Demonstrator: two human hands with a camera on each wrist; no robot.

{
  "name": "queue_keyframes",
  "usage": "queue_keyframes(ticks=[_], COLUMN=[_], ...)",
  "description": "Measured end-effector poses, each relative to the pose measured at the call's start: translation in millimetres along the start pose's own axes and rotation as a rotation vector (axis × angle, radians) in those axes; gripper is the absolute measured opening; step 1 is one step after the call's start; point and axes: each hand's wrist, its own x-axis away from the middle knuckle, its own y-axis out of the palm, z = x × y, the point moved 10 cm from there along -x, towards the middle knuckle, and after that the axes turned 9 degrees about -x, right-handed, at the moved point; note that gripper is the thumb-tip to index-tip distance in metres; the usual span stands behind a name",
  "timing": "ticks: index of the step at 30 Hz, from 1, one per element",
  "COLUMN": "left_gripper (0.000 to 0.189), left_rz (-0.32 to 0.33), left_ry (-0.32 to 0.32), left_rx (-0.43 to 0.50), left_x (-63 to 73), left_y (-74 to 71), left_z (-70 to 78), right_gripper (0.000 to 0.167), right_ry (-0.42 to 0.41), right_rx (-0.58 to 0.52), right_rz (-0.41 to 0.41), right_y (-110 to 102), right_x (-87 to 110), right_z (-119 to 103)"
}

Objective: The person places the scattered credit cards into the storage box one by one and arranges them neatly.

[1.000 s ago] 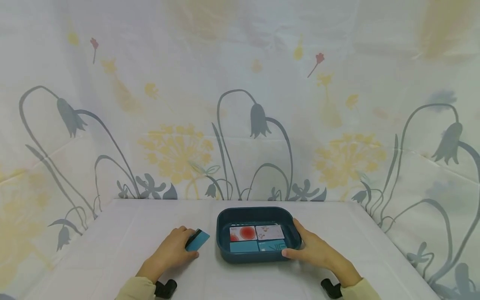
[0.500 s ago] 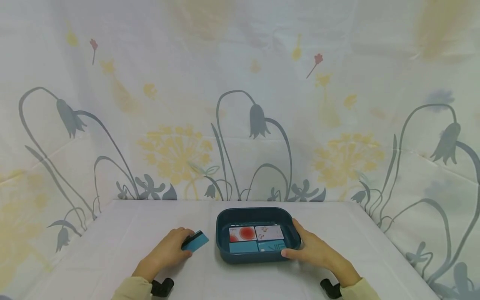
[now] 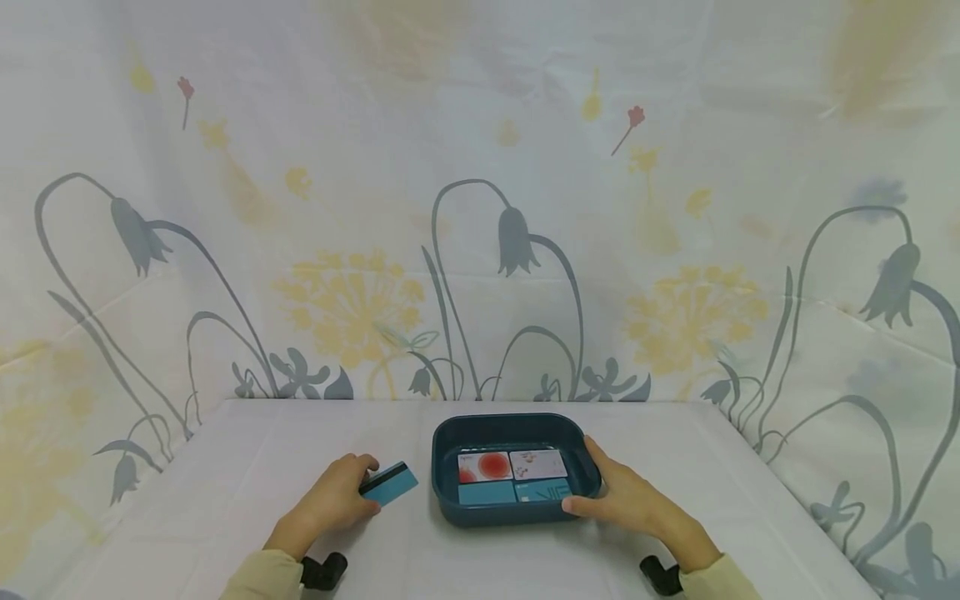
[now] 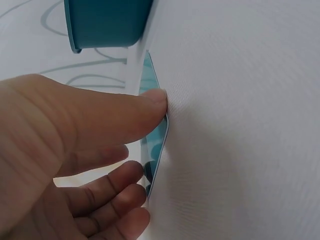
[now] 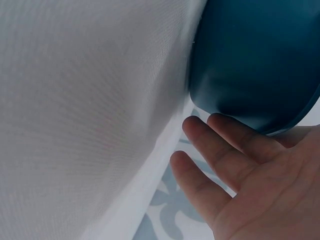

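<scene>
My left hand (image 3: 333, 502) holds a blue card (image 3: 390, 483) with a black stripe, left of a dark teal tray (image 3: 502, 515). Its thumb and a finger are at opposite edges of the card; in the left wrist view the thumb (image 4: 150, 102) overlaps the card (image 4: 155, 145), just by the white cloth. My right hand (image 3: 626, 492) rests against the tray's right end, thumb at the near wall. The right wrist view shows its fingers (image 5: 215, 150) extended beside the tray's wall (image 5: 250, 65). Several cards lie inside: a red-patterned card (image 3: 486, 467), a floral white card (image 3: 538, 464) and blue ones (image 3: 487, 493).
A white cloth (image 3: 420, 558) covers the table under the tray. Behind it hangs a white curtain (image 3: 480, 125) printed with grey and yellow flowers. A black wrist mount (image 3: 325, 572) sits by the left sleeve, another (image 3: 660, 577) by the right.
My left hand has drawn back slightly to the left, and the blue card has turned flatter, showing more of its stripe. The right hand and tray have stayed nearly in place.
</scene>
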Motion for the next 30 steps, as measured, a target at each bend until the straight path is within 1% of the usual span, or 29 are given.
queue_keyframes(ticks=[4, 9, 16, 22, 28, 30], left_gripper=[0.048, 0.049, 0.047, 0.047, 0.048, 0.049], left_rz=[-0.007, -0.005, -0.032, -0.008, -0.01, -0.018], left_ry=[0.002, 0.009, -0.018, -0.002, 0.021, 0.018], left_rx=[0.02, 0.046, 0.052, 0.064, 0.061, 0.067], left_x=[-1.3, -1.9, -3.5, -2.2, -0.3, 0.1], left_y=[2.0, 2.5, 4.1, 4.0, 4.9, 5.2], left_z=[-1.2, -1.9, -1.4, 1.9, 5.0, 4.5], right_gripper=[0.108, 0.108, 0.109, 0.11, 0.109, 0.109], right_ry=[0.008, 0.012, 0.012, 0.014, 0.012, 0.009], right_rx=[-0.007, -0.007, 0.005, 0.01, 0.003, 0.004], right_rz=[-0.002, -0.005, 0.003, 0.009, 0.007, 0.005], right_y=[0.3, 0.8, 0.4, -0.7, -0.3, 0.0], right_x=[1.1, 1.5, 0.2, 1.1, 1.3, 1.2], right_z=[-0.7, -0.9, 0.0, -1.0, -1.5, -1.4])
